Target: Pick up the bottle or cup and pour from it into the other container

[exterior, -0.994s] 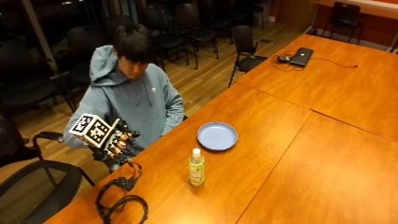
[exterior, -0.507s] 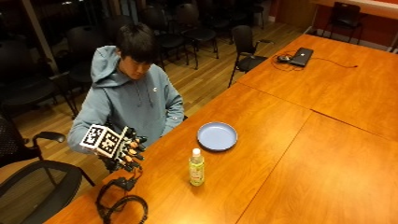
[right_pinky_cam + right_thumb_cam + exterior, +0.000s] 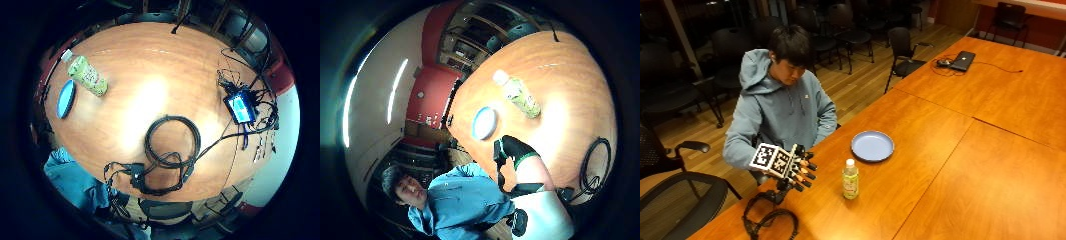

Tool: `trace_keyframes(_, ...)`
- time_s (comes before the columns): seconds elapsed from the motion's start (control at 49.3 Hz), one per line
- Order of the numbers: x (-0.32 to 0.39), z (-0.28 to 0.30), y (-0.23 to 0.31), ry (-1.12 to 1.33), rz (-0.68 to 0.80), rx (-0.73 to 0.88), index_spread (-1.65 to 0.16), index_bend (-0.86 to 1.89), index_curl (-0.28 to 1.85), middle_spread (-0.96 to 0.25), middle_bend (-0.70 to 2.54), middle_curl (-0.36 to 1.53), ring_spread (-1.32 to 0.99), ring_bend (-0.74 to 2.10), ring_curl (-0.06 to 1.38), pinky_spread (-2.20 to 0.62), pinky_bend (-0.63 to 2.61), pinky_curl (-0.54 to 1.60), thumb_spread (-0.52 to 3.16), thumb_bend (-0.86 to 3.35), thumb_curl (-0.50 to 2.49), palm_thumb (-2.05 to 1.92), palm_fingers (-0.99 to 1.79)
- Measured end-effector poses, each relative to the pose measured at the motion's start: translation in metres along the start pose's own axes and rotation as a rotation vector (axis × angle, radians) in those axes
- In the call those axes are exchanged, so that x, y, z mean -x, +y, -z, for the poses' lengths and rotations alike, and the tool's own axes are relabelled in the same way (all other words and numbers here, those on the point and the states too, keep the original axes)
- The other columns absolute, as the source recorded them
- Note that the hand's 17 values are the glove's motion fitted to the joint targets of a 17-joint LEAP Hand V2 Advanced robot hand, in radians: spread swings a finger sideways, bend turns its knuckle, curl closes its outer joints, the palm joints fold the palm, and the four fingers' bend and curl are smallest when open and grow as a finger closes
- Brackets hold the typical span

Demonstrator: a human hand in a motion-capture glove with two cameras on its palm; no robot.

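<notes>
A small bottle [image 3: 850,179] with a green label and white cap stands upright on the wooden table [image 3: 953,165]; it also shows in the palm views [image 3: 87,75] [image 3: 519,96]. A light blue plate [image 3: 873,146] lies flat just beyond it, also seen as the plate [image 3: 65,98] [image 3: 484,123]. My gloved right hand [image 3: 798,170] hovers above the table's near edge, to the left of the bottle and apart from it. Its fingers are spread and fairly straight, holding nothing.
A coil of black cable [image 3: 770,220] lies on the table under and in front of the hand, also the coil [image 3: 172,141]. A laptop [image 3: 963,60] sits at the far end. Office chairs [image 3: 673,197] stand beside the table.
The gloved hand has moved a little lower and toward the bottle, out over the table edge. Bottle and plate have stayed put.
</notes>
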State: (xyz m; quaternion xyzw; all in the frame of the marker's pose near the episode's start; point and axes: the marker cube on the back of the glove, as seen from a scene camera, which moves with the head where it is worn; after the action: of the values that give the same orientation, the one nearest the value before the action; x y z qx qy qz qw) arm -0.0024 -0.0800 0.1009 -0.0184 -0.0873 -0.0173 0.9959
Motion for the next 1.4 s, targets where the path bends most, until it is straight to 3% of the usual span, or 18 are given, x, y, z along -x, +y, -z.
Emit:
trace_keyframes(0.223,0.003,-0.027,-0.018,-0.007,-0.008,-0.004,-0.29,0.13,0.19,0.06,0.19,0.29,0.14,0.5,0.26,0.23,0.69,0.27,0.91,-0.03,0.4,0.63,0.15)
trace_keyframes(0.589,0.018,-0.066,-0.041,-0.015,-0.043,-0.186,-0.27,0.13,0.2,0.08,0.2,0.31,0.14,0.51,0.28,0.23,0.68,0.27,0.9,-0.03,0.41,0.63,0.14)
trace_keyframes(1.4,0.021,-0.159,-0.071,-0.53,-0.071,-0.087,-0.31,0.12,0.17,0.15,0.17,0.3,0.19,0.56,0.29,0.28,0.8,0.3,0.87,-0.04,0.4,0.59,-0.04)
